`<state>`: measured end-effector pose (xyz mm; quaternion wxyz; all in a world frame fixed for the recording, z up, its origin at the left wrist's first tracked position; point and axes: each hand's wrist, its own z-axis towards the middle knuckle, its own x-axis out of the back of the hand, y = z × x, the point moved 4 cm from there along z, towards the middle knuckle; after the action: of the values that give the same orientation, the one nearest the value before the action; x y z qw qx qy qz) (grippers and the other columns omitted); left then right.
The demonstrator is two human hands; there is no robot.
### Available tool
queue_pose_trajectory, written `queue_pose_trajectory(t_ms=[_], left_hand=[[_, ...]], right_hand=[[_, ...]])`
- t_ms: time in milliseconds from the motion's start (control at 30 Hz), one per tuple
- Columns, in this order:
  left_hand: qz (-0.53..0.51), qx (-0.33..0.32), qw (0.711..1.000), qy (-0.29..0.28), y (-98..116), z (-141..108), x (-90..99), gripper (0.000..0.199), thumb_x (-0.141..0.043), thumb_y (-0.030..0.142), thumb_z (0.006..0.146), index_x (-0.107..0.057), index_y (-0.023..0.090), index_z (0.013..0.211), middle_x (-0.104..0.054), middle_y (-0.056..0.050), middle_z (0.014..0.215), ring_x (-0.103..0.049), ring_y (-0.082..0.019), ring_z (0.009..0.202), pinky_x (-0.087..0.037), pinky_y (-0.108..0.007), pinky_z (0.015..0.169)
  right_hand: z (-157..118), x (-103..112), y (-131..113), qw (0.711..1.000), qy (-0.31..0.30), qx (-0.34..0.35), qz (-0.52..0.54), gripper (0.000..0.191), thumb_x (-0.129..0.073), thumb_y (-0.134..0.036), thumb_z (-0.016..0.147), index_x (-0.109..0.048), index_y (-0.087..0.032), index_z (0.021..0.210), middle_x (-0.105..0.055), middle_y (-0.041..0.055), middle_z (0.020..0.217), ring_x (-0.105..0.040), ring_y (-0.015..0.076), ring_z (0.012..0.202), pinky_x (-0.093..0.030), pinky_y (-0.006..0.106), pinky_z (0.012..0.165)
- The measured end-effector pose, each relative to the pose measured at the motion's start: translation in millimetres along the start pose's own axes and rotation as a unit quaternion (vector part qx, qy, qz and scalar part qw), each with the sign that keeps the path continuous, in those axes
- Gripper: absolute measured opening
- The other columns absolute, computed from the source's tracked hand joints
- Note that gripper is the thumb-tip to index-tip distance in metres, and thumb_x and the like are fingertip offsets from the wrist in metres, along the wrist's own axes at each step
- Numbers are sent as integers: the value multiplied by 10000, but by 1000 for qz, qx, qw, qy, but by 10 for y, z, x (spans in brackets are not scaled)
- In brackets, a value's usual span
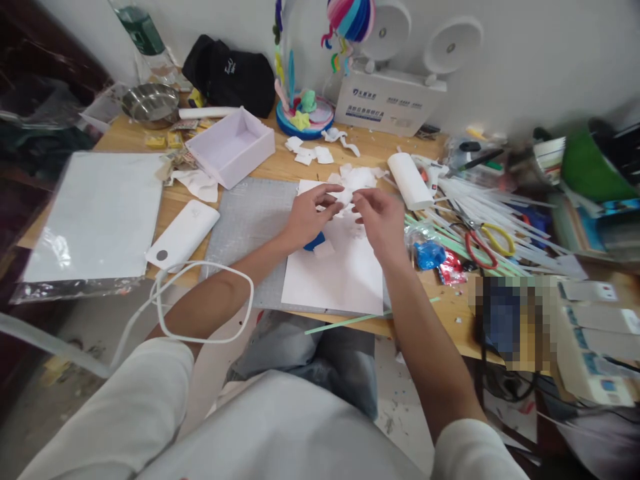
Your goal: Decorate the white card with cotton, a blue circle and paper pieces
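Note:
Over a white sheet of paper (335,280), my left hand (313,215) and my right hand (383,220) come together at a small white, tissue-like piece (345,198). My right thumb and fingers pinch its right side. On its left side, my left thumb and curved fingers close around the edge. Just behind my fingertips lies a loose heap of torn white pieces (361,177), soft-looking like tissue. Below my left hand a blue item (314,241) rests on the paper, partly hidden, with a small white square (324,249) beside it.
A grey cutting mat (240,220) lies under the paper. Left are a lilac box (233,150), a white power bank (184,233) and a looped white cable (250,293). Right are a white roll (411,181), scissors (481,248) and many pipe cleaners (480,207). A colourful balloon craft (305,117) stands behind.

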<state>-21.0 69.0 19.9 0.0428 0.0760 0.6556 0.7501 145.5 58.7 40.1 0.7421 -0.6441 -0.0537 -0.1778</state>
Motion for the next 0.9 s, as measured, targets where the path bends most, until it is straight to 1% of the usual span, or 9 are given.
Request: queue_pose_trajectory(t_ms=[67,167,267,333,433,500,700,767,900], left_hand=[[13,-7,1000,-6,-8,-3,-8,267,-725,214,850,-711,192,1116,-755,-19,829,-664,-107,694,-553,-239,669],[39,-12,999,-10,-16,-13,-17,226,-738,248,853,-726,195,1073,-762,-22,831,-680,-113,711,-540,-242,675],[52,-20,998,-11,-9,-23,-30,177,-761,268,836,-745,186,992,-762,-30,840,-693,-122,758,-524,-234,667],[53,-28,998,-4,-6,-20,-33,153,-774,296,826,-751,182,926,-756,-27,831,-682,-119,751,-515,-230,653],[47,-38,998,6,-7,-2,-28,199,-781,370,825,-750,177,862,-746,-25,823,-660,-117,741,-507,-229,633],[42,-43,998,9,0,7,-18,220,-780,393,826,-747,176,838,-739,-24,816,-648,-116,740,-496,-227,623],[61,-55,997,-2,83,-21,-15,179,-764,340,846,-720,180,779,-720,-11,779,-632,-108,734,-462,-214,614],[66,-65,996,-4,111,-36,-24,162,-766,318,847,-712,181,781,-714,-8,773,-635,-109,737,-459,-206,604],[85,-96,992,18,128,-54,-22,110,-761,264,855,-702,181,817,-710,-6,800,-644,-105,753,-471,-189,607]], right_hand=[[-102,-89,48,996,-35,-41,70,278,-711,-482,834,-733,-244,976,-741,3,838,-694,159,755,-568,280,611],[-127,-112,129,990,-44,-59,122,304,-753,-458,805,-723,-266,1038,-745,-5,867,-710,152,780,-581,273,626],[-118,-71,177,991,-27,-45,123,271,-762,-409,798,-715,-259,1019,-742,-7,844,-710,148,763,-587,281,643],[-128,-47,178,993,-9,-27,114,235,-752,-400,808,-712,-246,981,-736,-7,821,-700,144,734,-586,286,648],[-157,-23,133,995,32,15,95,217,-745,-397,827,-713,-233,966,-738,1,826,-696,145,736,-589,295,664],[-172,-31,108,994,41,33,93,220,-750,-384,832,-718,-234,989,-742,5,839,-694,145,738,-588,292,651],[-162,-97,132,993,16,34,115,136,-757,-332,819,-716,-221,885,-704,-25,754,-671,112,656,-566,254,598],[-164,-90,131,992,29,38,120,118,-754,-302,812,-719,-224,893,-702,-29,756,-668,108,660,-563,250,604],[-213,-38,69,990,83,57,104,134,-756,-287,803,-724,-229,919,-730,-11,845,-678,115,745,-546,235,615]])
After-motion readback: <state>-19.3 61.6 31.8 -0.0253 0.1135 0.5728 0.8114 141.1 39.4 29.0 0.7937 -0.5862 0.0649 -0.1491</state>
